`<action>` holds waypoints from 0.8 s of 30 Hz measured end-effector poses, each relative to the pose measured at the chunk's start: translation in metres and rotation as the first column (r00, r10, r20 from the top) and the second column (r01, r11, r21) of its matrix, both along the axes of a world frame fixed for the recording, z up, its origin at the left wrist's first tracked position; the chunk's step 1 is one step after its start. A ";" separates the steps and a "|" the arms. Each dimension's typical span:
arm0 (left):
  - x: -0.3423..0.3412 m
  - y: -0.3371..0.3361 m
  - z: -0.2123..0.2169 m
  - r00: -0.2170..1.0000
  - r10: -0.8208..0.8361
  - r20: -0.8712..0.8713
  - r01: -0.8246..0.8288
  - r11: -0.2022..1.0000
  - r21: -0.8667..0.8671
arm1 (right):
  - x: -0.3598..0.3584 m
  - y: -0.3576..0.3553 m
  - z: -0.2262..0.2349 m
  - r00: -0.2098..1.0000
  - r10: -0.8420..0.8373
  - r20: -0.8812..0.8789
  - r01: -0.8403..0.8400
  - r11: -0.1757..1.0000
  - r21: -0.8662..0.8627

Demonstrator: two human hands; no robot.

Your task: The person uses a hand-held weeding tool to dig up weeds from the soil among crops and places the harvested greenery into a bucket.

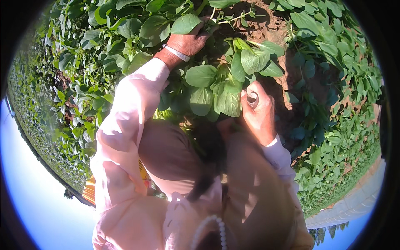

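Nearest you, your pink sleeves and a string of white beads point(208, 231) fill the lower view. Your right hand point(259, 112) is closed in a fist around a small round-ended handle point(252, 99), just beside a leafy green plant point(221, 83). Farther out, your left hand point(189, 39), with a pale wristband point(176, 53), reaches among the leaves; its grip is hidden by foliage. Beyond lies bare brown soil point(271, 25).

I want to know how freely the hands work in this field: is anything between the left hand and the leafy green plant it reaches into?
No gap is visible. The left hand, wearing a pale wristband, is already among the broad green leaves; one leaf overlaps its fingers. The right hand grips a small dark-handled tool beside the same plant.
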State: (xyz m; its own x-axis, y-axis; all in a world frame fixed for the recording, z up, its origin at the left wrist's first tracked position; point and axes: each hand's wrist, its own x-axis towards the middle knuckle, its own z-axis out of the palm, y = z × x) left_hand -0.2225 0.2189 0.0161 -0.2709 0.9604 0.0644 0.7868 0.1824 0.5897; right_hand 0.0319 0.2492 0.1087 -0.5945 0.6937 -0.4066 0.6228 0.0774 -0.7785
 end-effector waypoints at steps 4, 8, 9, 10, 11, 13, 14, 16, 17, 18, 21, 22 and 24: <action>0.019 0.019 0.001 0.981 -0.184 0.060 0.193 0.947 -0.258 | 0.008 0.002 0.010 0.998 0.021 0.053 -0.020 1.000 -0.023; 0.029 0.021 -0.006 0.963 -0.252 -0.095 0.213 0.929 -0.302 | 0.011 -0.001 0.011 0.999 -0.021 0.038 0.019 0.999 0.036; 0.029 0.021 -0.009 0.975 -0.194 -0.105 0.160 0.948 -0.275 | 0.012 -0.003 0.013 0.999 -0.035 0.014 0.033 0.995 0.090; 0.029 0.020 -0.012 0.984 -0.135 -0.113 0.104 0.963 -0.248 | 0.015 -0.003 0.013 0.999 -0.029 0.043 0.025 0.995 0.099; 0.028 0.017 -0.006 0.977 -0.130 -0.167 0.085 0.963 -0.254 | 0.018 -0.003 0.014 0.998 -0.042 0.052 0.037 0.996 0.082; 0.029 0.015 -0.012 0.935 -0.228 -0.270 0.160 0.954 -0.253 | 0.023 -0.003 0.015 0.997 -0.042 0.064 0.036 0.996 0.086; 0.035 0.021 -0.001 0.900 -0.317 -0.298 0.173 0.889 -0.424 | 0.026 -0.003 0.013 0.998 -0.045 0.033 0.040 0.988 0.146; 0.041 0.021 -0.013 0.900 -0.263 -0.347 0.174 0.948 -0.266 | 0.030 -0.005 0.014 0.998 -0.060 0.037 0.053 0.986 0.161; 0.040 0.021 -0.015 0.899 -0.281 -0.337 0.190 0.942 -0.278 | 0.031 -0.004 0.014 0.998 -0.054 0.044 0.046 0.985 0.165; 0.038 0.021 -0.017 0.897 -0.299 -0.327 0.206 0.935 -0.289 | 0.033 -0.003 0.014 0.998 -0.049 0.051 0.039 0.985 0.169; 0.012 0.008 -0.035 0.981 -0.166 0.099 0.163 0.986 0.035 | 0.036 -0.002 0.012 0.998 -0.045 0.054 0.035 0.984 0.175; 0.006 0.007 -0.035 0.929 -0.240 0.282 0.217 0.970 0.112 | 0.038 -0.001 0.011 0.997 -0.053 0.056 0.043 0.983 0.176; 0.004 0.001 -0.020 0.920 -0.332 0.208 0.377 0.894 -0.241 | 0.037 -0.001 0.011 0.998 -0.046 0.042 0.038 0.982 0.185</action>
State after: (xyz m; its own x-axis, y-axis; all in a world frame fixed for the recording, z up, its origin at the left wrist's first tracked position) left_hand -0.2189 0.2200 -0.0041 0.1060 0.9682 -0.2265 0.7300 0.0789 0.6788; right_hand 0.0693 0.2486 0.1199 -0.5471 0.7831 -0.2957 0.6630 0.1898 -0.7242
